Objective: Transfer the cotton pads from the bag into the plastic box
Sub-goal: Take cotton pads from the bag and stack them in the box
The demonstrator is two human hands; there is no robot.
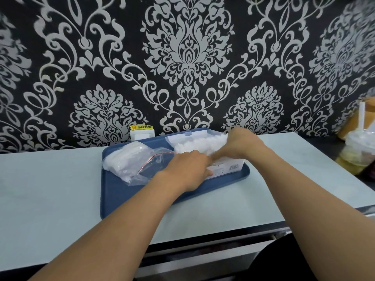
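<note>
My left hand (187,167) rests against the near side of the plastic box (227,165), fingers curled toward its front wall; I cannot tell whether they actually grip it. My right hand (241,142) reaches over the box from the right, its fingers down among the cotton pads (198,144) that already fill it in a white row; the fingertips are hidden, so I cannot tell whether they pinch a pad or only press. The box's clear lid (187,134) stands open at the back. The box sits in the tray's (142,199) far right corner. Just left of my left hand lies the clear bag (132,161) with a red seal line, pads bunched at its far end, in the tray's far left corner. The blue tray lies on the pale tabletop (50,199), against the patterned wall (182,57).
</note>
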